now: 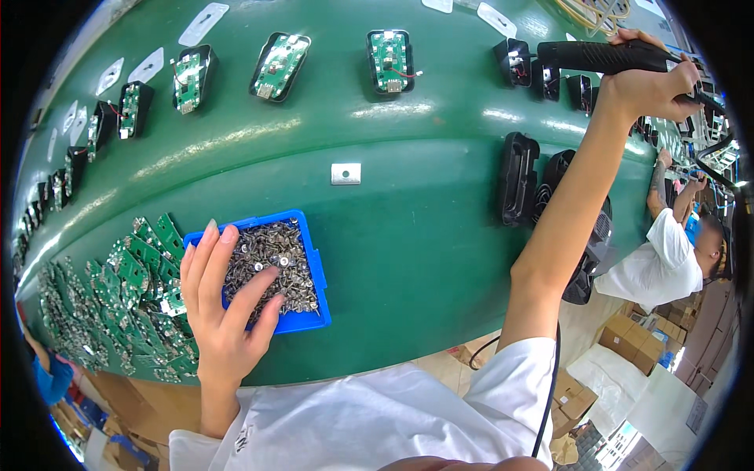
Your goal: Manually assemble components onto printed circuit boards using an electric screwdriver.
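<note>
My left hand [222, 306] reaches over a blue plastic bin [316, 267] filled with small metal screws [275, 255]. Its fingers are apart, with the thumb and forefinger tips low over the screws and the other fingers across the bin's left side. At the upper right, my right hand [648, 82] is closed around a black electric screwdriver [601, 56], which points left toward a black housing [514, 63]. More black housings [547, 81] stand beneath the tool. A small silver metal plate [345, 173] lies on the green bench [416, 235] beyond the bin.
Loose green circuit boards [137, 290] are heaped left of the bin. Housings with boards inside [280, 67] line the bench's far side, white plates [203, 23] among them. Black cases [518, 179] stand beside my right forearm. A co-worker [664, 259] sits at right.
</note>
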`<control>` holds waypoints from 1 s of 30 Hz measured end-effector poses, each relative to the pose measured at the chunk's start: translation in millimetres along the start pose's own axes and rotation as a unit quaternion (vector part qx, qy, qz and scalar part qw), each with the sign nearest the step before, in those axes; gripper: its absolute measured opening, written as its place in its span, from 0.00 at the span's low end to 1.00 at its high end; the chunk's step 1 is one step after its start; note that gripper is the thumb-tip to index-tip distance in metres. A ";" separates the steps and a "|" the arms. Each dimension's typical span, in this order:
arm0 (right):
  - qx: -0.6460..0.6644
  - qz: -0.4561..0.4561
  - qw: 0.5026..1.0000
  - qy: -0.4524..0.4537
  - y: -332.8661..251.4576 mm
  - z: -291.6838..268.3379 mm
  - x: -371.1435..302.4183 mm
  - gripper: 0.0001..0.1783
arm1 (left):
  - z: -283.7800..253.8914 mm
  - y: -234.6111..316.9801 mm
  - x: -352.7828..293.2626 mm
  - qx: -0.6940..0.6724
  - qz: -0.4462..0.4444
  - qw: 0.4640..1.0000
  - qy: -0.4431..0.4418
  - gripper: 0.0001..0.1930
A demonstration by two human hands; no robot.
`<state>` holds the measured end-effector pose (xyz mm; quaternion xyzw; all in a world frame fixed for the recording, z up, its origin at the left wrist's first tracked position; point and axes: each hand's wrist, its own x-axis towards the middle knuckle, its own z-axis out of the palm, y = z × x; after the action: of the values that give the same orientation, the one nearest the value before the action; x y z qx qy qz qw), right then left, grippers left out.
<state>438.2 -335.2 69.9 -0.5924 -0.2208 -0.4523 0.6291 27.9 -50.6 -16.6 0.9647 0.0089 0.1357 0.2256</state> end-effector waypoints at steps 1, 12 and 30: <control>0.005 0.007 1.000 0.006 0.7 0.3 -0.4 0.18 | -0.1 0.0 0.2 0.000 0.000 1.000 0.000 0.15; -0.020 0.037 0.996 0.075 10.4 10.1 -7.9 0.18 | 0.8 3.2 3.7 0.003 -0.003 1.000 0.001 0.14; 0.045 0.164 0.981 -0.097 36.8 -6.3 8.3 0.36 | -15.3 12.2 9.5 -0.033 -0.005 0.999 0.002 0.08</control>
<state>471.2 -347.8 55.4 -0.6327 -0.2008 -0.2729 0.6963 32.4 -54.2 4.3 0.9563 0.0101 0.1369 0.2583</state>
